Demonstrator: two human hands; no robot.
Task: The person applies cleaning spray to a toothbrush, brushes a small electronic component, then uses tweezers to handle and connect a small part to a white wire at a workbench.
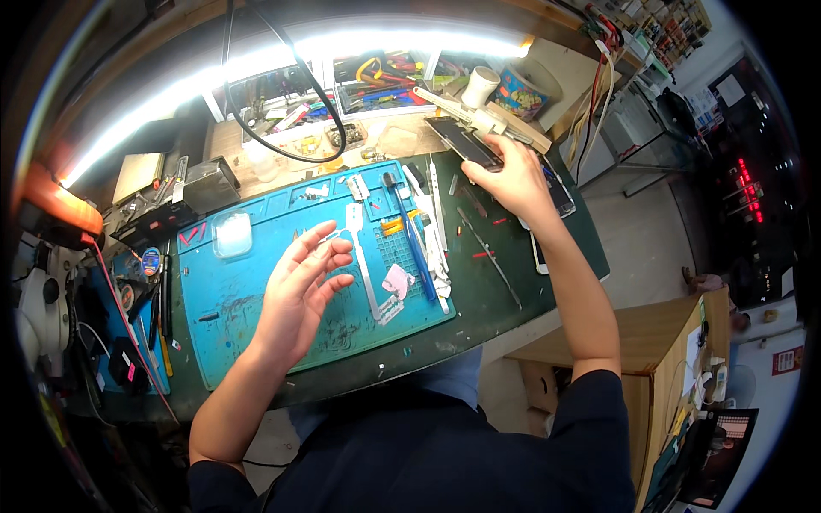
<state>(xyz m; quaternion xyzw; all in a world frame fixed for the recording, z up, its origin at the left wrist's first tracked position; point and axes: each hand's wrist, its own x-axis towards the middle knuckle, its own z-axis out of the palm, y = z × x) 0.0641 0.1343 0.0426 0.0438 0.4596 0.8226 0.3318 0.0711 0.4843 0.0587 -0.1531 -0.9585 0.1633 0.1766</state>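
Bench Record: Left Hand Loose, Right Hand Grasping a Dark Panel

Working through the head view from the left, I noted an orange device (60, 205) with a red lead, then a disc-shaped item (150, 262) with a blue label whose print was too small to read. A clear plastic box (215, 239) stood on the blue mat (248, 295).

The left hand (295, 295) hovered above this mat, its grip released, fingers parted and loosely curled. Just beyond its fingertips I recorded a pale, flat strip (366, 269). Farther right lay a marked paper scrap (391, 310), its marks illegible to me, and a blue-handled tool (410, 235).

The dark panel (457, 139) was at the upper right of the bench, beside a pale caliper-like tool (453, 107). The right hand (520, 181) grasped it, thumb and fingers partly spread across its width; I could not tell whether it was lifted. Behind stood a patterned tub (517, 94) with colourful printing.

At far right, I logged red lit characters (749, 190) on a dark surface and a red sign (787, 361) on the wall.
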